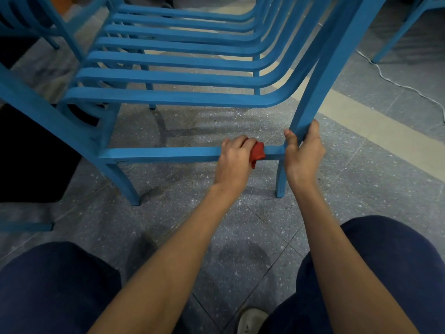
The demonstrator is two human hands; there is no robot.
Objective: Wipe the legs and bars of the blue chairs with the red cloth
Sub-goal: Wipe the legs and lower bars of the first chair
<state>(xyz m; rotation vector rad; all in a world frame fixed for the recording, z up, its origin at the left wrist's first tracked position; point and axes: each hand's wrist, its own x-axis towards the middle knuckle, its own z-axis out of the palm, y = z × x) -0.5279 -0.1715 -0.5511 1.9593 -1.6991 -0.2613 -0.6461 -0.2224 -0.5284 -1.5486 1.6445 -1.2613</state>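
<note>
Low on the nearest blue chair (183, 97), on the bar (156, 154) that joins its two near legs, the left grip (234, 157) curls over the bar from above with the red cloth (257, 154) bunched under its fingers. The cloth sticks out of the right side of that grip, pressed on the bar and hanging a little below it, near the bar's right end. Just beside it, the right grip (303, 153) is closed round the leg (310, 102) above the point where the bar meets it, thumb on the near face and fingers round the far side; it holds no cloth. The cloth lies between the two grips, held by the left and apart from the right thumb, with bare bar showing between. Above, blue slats curve back in a row. A white cable (397, 85) runs over the speckled grey floor (216, 213) at the right. Both knees in dark trousers (48, 285) and a pale shoe (250, 319) fill the lower edge.
</note>
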